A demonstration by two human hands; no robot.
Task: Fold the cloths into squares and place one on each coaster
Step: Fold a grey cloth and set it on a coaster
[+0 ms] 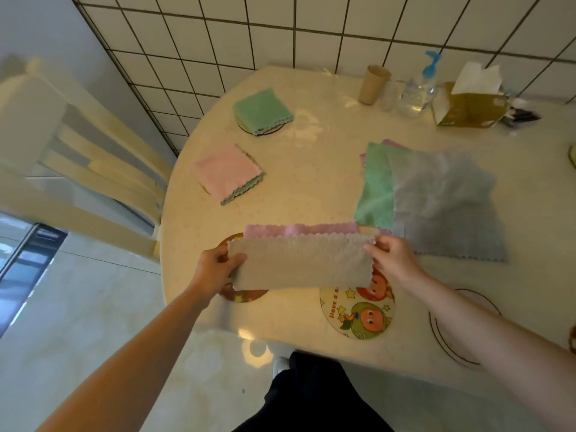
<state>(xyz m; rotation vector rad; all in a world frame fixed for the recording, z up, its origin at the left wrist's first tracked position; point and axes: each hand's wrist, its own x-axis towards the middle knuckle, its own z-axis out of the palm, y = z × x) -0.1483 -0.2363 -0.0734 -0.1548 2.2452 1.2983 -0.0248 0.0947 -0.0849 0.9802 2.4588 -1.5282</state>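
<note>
I hold a beige-and-pink cloth (pixel 300 263), folded into a long strip, above the table's front edge. My left hand (pixel 216 268) pinches its left end and my right hand (pixel 394 260) pinches its right end. Under the strip lie a brown coaster (pixel 246 296) on the left and a cartoon coaster (pixel 358 313) on the right. A folded green cloth (pixel 261 109) sits on a round coaster (pixel 274 129) at the back left. A folded pink cloth (pixel 229 171) covers another coaster nearer. Unfolded grey (pixel 445 207), green (pixel 375 185) and pink cloths are stacked at the right.
A clear-rimmed coaster (pixel 448 344) lies under my right forearm. At the back stand a paper cup (pixel 372 85), a clear pump bottle (pixel 419 92) and a tissue box (pixel 467 104). A wooden chair (pixel 93 169) stands left of the round table (pixel 311 169). Tiled wall behind.
</note>
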